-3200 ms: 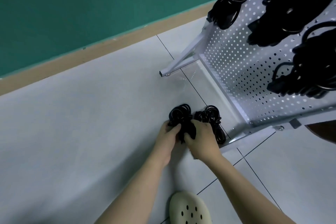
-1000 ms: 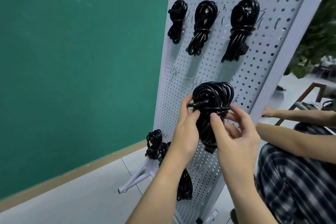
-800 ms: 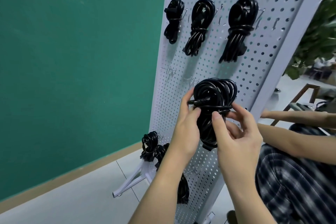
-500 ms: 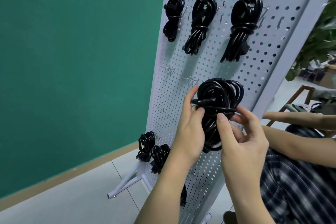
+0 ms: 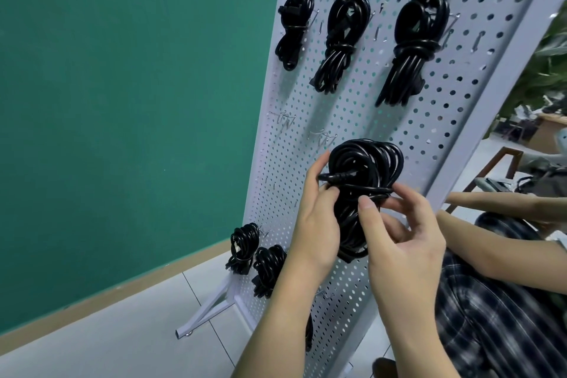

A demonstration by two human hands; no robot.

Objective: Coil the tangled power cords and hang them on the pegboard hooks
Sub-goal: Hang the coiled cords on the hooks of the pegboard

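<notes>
The left hand [image 5: 316, 224] grips the coiled cord [image 5: 362, 187] by its left side, thumb and fingers curled near the plug end. The right hand [image 5: 399, 242] pinches the wrap around the bundle's waist from the near side. The cord is held up against the middle of the pegboard [image 5: 429, 120], just right of a bare hook [image 5: 322, 136]. This looks like the hanging step. Next, the bundle's top loop needs slipping over a free hook before either hand lets go.
</notes>
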